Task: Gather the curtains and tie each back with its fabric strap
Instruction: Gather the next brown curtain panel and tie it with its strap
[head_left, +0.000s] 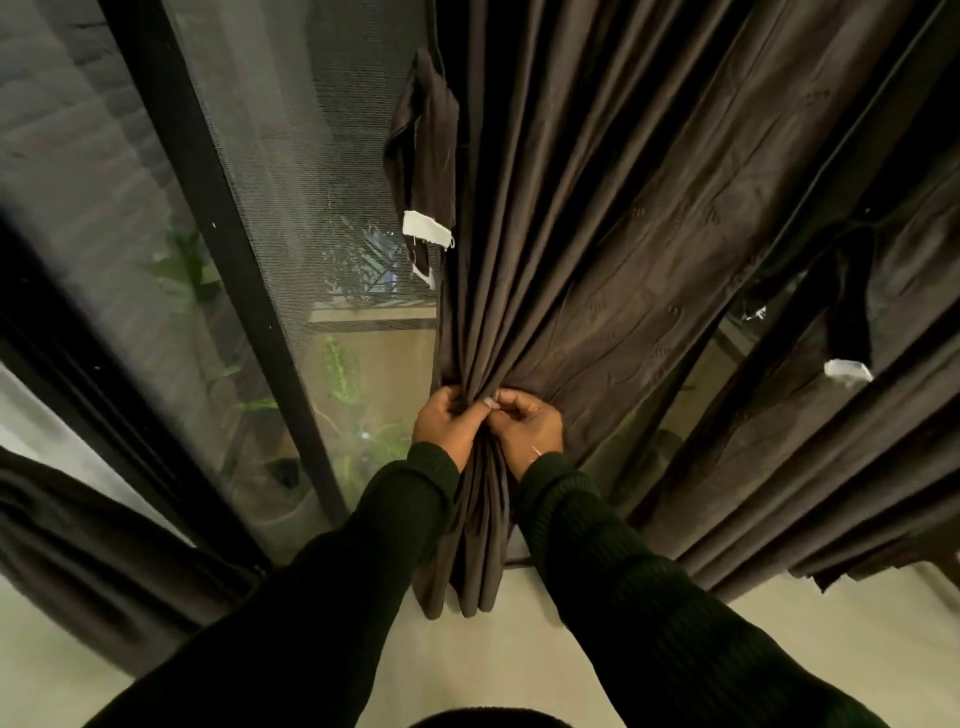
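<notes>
A dark brown curtain (597, 218) hangs in front of me, its lower folds bunched together. My left hand (449, 421) grips the gathered folds from the left. My right hand (530, 423) pinches the same bunch from the right, thumb against fingers. A fabric strap (426, 150) with a white patch at its end dangles at the curtain's left edge, above my hands. A second brown curtain (810, 426) hangs to the right, with its own strap (849, 306) and white patch hanging loose.
A black-framed glass door with mesh (249, 270) stands to the left, with plants behind it. Another dark curtain (78, 540) lies bunched at the far left. Pale floor (519, 665) runs below the curtain hems.
</notes>
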